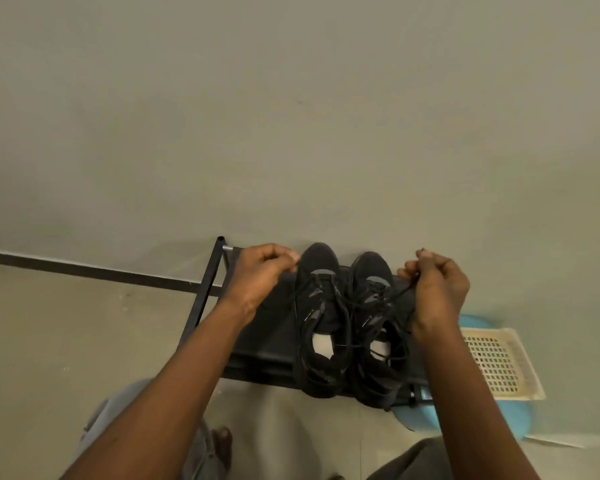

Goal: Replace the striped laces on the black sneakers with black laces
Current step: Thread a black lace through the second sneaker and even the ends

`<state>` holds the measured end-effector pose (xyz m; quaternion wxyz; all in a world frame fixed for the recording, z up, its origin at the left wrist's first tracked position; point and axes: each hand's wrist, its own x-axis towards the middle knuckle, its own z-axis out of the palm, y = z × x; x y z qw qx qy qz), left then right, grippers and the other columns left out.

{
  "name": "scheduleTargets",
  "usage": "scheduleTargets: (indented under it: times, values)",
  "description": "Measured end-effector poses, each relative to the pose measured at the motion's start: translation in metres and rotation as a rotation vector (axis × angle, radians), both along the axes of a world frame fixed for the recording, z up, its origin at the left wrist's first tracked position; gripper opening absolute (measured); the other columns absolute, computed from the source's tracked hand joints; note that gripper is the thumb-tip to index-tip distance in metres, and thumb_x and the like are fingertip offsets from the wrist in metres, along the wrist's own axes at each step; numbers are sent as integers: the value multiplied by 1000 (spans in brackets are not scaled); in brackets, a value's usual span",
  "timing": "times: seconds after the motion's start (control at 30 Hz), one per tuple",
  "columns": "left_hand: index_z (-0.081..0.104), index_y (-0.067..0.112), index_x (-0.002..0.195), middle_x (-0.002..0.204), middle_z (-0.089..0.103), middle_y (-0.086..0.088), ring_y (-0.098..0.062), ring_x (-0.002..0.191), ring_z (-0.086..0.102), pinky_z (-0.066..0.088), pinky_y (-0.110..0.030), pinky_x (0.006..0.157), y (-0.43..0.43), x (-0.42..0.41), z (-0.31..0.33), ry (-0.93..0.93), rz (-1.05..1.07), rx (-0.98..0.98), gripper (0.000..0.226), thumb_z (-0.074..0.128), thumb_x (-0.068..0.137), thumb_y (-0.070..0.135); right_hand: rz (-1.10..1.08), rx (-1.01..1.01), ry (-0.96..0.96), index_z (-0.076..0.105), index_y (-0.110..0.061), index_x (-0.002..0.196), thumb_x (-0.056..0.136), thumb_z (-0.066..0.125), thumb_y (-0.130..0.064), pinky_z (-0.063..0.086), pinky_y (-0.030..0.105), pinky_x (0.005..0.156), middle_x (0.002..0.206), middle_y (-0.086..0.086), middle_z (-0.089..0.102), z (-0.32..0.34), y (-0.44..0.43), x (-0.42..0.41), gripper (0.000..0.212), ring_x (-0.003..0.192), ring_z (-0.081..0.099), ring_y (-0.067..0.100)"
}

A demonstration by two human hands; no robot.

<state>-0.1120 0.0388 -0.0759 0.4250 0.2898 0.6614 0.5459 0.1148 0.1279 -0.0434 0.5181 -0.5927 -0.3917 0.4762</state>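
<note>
**Black lace held out to both sides over the sneakers**

The fingers (282, 258) of the left hand (258, 275) are curled and pinched on a strand of black lace (399, 292). The fingers of the right hand (433, 289) are closed round another strand, and a short tip is seen poking out above the fist. Both strands are held up and apart, one on each side of the sneakers (317, 317). The right strand can be followed down to the upper eyelets of the sneaker nearer the right end of the rack (267, 323). The left strand is lost against the dark upper of the other sneaker, so it cannot be told whether one lace or two are held.

The sneakers are stood side by side at the right end of the rack. Their toes are turned to its back edge by the wall (291, 116) and their heels are at its front edge. Dark lacing is seen crossing both tongues, and no striped lace is visible anywhere.

The task is therefore judged to be close to done. What appears to be left is evening out, tightening and tying. The lower eyelets are too dark to check.

A cream plastic basket (499, 362) is set on the floor (66, 323) beyond the rack's right end.
</note>
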Motion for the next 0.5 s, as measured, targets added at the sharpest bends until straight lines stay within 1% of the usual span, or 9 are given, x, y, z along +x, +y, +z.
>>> scheduleTargets:
  times: [0.07, 0.13, 0.17, 0.2, 0.23, 0.3, 0.37, 0.43, 0.5]
  values:
    - [78, 16, 88, 75, 74, 5, 4, 70, 64, 45, -19, 65, 4, 5, -2, 7, -33, 6, 11, 70, 96, 13, 37, -41, -132, 70, -7, 99, 101, 62, -17, 57, 36, 78, 75, 4, 69, -28, -7, -3, 13, 71, 66, 18]
    - [78, 9, 87, 74, 74, 7, 3, 74, 65, 44, -21, 67, 9, 9, -2, 27, -41, 19, 14, 66, 95, 6, 109, -59, -336, 73, -17, 98, 99, 64, -24, 58, 39, 86, 84, 0, 73, -47, -12, -6, 11, 82, 70, 18]
    - [78, 4, 87, 72, 74, 8, 2, 74, 65, 43, -20, 67, 11, 10, -1, 43, -49, 21, 15, 64, 94, 3, 148, -63, -480, 72, -22, 105, 98, 64, -27, 55, 43, 93, 96, -1, 74, -52, -14, -9, 11, 95, 70, 20]
    - [78, 1, 87, 72, 73, 8, 2, 74, 65, 43, -18, 66, 15, 13, -2, 53, -67, 19, 16, 63, 93, 1, 189, -50, -634, 68, -26, 119, 96, 65, -29, 51, 49, 101, 113, -2, 71, -56, -14, -11, 23, 108, 66, 22]
    - [77, 0, 88, 71, 73, 7, 1, 73, 64, 43, -15, 65, 16, 15, -1, 68, -93, 23, 16, 62, 92, -1, 230, 9, -728, 61, -30, 131, 93, 65, -30, 46, 53, 106, 126, -2, 65, -58, -15, -14, 38, 118, 61, 22]
    - [78, 2, 89, 72, 74, 4, 0, 69, 64, 44, -11, 64, 17, 21, 0, 99, -166, 34, 17, 63, 92, -3, 351, 230, -731, 52, -32, 143, 86, 67, -27, 41, 53, 112, 139, -5, 57, -57, -15, -23, 59, 127, 55, 18]
    - [80, 7, 91, 75, 75, 0, -2, 68, 65, 47, -13, 66, 20, 25, 0, 131, -220, 44, 16, 66, 92, -1, 557, 470, -685, 55, -24, 143, 83, 69, -17, 44, 45, 111, 138, -5, 60, -57, -11, -36, 62, 129, 55, 13]
    - [80, 13, 93, 79, 77, -1, -8, 73, 70, 53, -20, 73, 22, 24, -3, 151, -221, 48, 14, 70, 93, 4, 725, 501, -594, 67, -20, 131, 89, 68, -8, 53, 38, 100, 120, -9, 71, -55, -11, -46, 44, 115, 65, 6]
    - [80, 21, 91, 81, 78, -1, -17, 82, 74, 59, -32, 82, 24, 18, -6, 183, -163, 33, 14, 72, 93, 9, 778, 382, -471, 73, -20, 122, 98, 64, -7, 59, 32, 86, 96, -10, 77, -54, -10, -48, 29, 94, 72, 6]
